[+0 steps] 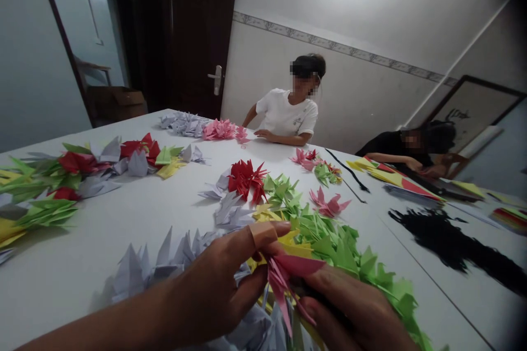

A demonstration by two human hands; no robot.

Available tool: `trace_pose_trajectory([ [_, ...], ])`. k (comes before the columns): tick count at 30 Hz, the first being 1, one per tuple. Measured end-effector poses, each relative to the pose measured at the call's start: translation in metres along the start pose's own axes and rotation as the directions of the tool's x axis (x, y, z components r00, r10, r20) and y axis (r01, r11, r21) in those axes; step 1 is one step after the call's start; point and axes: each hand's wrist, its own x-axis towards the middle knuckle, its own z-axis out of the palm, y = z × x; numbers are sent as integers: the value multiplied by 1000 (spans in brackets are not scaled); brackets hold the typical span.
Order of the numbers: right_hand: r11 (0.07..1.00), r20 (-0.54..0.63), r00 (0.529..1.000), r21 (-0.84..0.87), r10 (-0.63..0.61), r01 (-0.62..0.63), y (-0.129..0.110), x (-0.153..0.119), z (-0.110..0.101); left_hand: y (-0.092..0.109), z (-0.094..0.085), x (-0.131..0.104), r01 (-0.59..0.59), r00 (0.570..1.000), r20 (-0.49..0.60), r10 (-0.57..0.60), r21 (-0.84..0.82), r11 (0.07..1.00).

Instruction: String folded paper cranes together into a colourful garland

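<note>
A pink origami crane (282,279), with pointed paper tips angled down and right, is held between my two hands above the table. My left hand (228,266) pinches its upper left end; a beige band wraps one finger. My right hand (358,310) closes around the lower right side, its fingertips partly hidden by the paper. Under and around my hands lie heaps of folded paper in white (177,252), yellow (298,247) and green (341,244). Just beyond is a red cluster (247,178), with a separate pink folded piece (329,203) to its right.
More mixed folded pieces (86,167) spread across the left of the white table (135,208). Farther back are white and pink piles (222,129) near a person in a white shirt (284,115). On the right lie black strands (444,236), paper sheets (405,184) and another person's arm (391,159).
</note>
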Motion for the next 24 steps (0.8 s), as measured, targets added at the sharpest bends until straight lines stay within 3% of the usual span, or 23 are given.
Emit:
trace_pose_trajectory([
  [8, 998, 118, 993, -59, 17, -10, 2, 2, 1, -2, 0, 0, -9, 1000, 20, 8, 57, 998],
  [18, 997, -52, 998, -78, 18, -22, 4, -1, -1, -2, -6, -1, -64, 998, 23, 63, 78, 995],
  [24, 994, -220, 969, -3, 108, -111, 5, -5, -3, -1, -5, 2, -51, 999, -12, 52, 67, 996],
])
